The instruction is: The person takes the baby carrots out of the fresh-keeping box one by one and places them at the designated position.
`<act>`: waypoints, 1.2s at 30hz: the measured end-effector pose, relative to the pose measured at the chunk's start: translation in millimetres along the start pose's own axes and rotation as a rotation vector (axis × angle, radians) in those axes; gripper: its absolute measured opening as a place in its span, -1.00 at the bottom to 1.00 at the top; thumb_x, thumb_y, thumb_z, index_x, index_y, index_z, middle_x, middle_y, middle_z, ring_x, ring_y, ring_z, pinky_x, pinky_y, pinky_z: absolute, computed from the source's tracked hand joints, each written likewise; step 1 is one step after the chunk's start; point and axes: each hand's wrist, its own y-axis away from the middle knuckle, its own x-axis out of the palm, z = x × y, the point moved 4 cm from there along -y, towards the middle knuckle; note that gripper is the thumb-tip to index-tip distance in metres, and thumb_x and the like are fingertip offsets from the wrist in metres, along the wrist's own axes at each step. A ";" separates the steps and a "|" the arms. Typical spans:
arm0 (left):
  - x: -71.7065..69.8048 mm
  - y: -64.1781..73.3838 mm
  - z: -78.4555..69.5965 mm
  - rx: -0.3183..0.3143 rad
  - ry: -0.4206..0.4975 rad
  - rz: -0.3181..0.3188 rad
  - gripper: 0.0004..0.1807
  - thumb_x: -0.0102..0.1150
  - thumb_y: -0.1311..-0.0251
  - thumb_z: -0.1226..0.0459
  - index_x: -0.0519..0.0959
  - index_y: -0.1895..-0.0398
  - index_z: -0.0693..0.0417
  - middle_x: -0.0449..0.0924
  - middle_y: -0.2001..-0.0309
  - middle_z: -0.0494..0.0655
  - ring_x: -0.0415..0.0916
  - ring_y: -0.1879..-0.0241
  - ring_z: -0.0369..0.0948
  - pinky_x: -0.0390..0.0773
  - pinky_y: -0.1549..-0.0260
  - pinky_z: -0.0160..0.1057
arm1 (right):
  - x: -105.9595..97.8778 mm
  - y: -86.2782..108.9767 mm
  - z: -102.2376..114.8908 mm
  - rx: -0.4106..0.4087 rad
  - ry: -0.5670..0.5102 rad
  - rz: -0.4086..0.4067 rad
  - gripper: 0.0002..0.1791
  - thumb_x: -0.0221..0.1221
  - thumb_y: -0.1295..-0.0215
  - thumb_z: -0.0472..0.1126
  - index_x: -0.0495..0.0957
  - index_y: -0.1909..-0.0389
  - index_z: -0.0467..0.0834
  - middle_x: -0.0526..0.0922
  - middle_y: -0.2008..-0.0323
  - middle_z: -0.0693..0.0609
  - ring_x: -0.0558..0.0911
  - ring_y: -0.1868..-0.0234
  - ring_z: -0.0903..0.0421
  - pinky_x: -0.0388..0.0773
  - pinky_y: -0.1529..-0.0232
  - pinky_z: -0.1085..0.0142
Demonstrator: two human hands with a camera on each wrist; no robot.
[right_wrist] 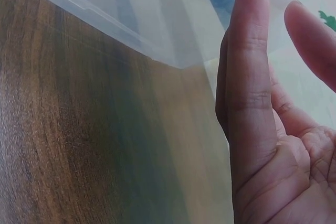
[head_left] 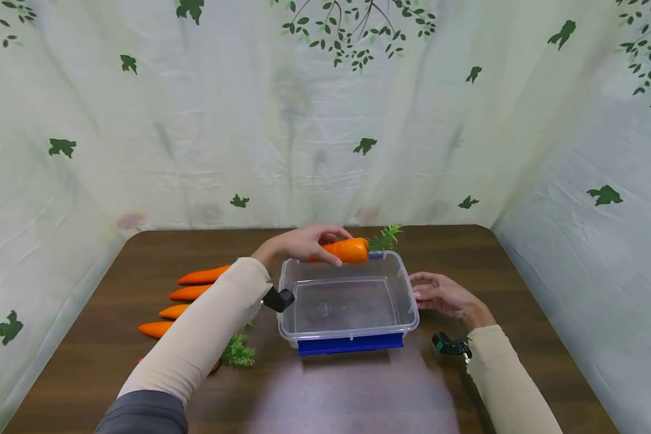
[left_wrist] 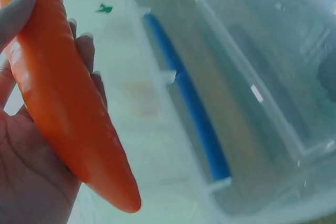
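Note:
My left hand (head_left: 306, 244) grips an orange carrot (head_left: 352, 250) with green leafy tops, above the far rim of a clear plastic box (head_left: 347, 301). In the left wrist view the carrot (left_wrist: 68, 93) lies across the palm between thumb and fingers, its pointed end bare, and the box wall (left_wrist: 173, 103) stands beside it. The box has no lid on, and blue clips hang at its near and far sides. At the box's right side is my right hand (head_left: 442, 295), fingers extended with the tips at the wall. The right wrist view shows those straight fingers (right_wrist: 249, 77) near the box corner.
Several more carrots (head_left: 190, 293) lie in a row on the brown table (head_left: 358, 392) left of the box, partly hidden by my left sleeve. Green carrot tops (head_left: 240, 349) stick out past the forearm. A leaf-print curtain (head_left: 314, 120) surrounds the table's back and sides.

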 end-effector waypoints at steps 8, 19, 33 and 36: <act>-39.8 29.5 12.4 0.000 0.056 -0.105 -0.45 0.30 -0.17 0.35 0.42 -0.24 0.11 0.54 -0.07 0.11 0.47 0.03 -0.01 0.44 -0.07 -0.06 | 3.3 0.9 0.3 -0.004 -0.020 0.010 -0.64 0.01 -0.32 -0.55 0.37 -0.07 -0.20 0.71 0.19 -0.09 0.71 0.21 0.07 0.62 0.11 0.21; -94.2 64.5 48.4 -0.052 -0.160 -0.304 -0.43 0.33 -0.11 0.38 0.43 -0.23 0.18 0.50 -0.09 0.26 0.47 0.06 0.05 0.48 0.15 -0.13 | 5.1 3.2 1.6 0.019 -0.040 -0.023 -0.64 0.01 -0.32 -0.55 0.39 -0.06 -0.16 0.72 0.20 -0.08 0.72 0.22 0.06 0.62 0.12 0.21; -117.6 93.7 113.3 -0.157 -0.132 -0.413 -0.44 0.26 -0.16 0.44 0.36 -0.25 0.28 0.39 -0.17 0.40 0.37 -0.11 0.22 0.39 -0.08 0.14 | 2.0 3.3 2.0 -0.018 -0.046 0.032 -0.63 -0.04 -0.33 -0.57 0.41 -0.06 -0.17 0.72 0.19 -0.09 0.71 0.19 0.06 0.62 0.09 0.18; -118.2 101.3 132.6 -0.191 -0.127 -0.445 -0.45 0.23 -0.19 0.44 0.34 -0.26 0.28 0.38 -0.19 0.41 0.36 -0.11 0.22 0.36 -0.09 0.13 | 2.4 1.5 1.1 -0.009 -0.025 0.019 -0.63 -0.01 -0.32 -0.56 0.41 -0.06 -0.16 0.72 0.20 -0.08 0.71 0.20 0.06 0.62 0.09 0.16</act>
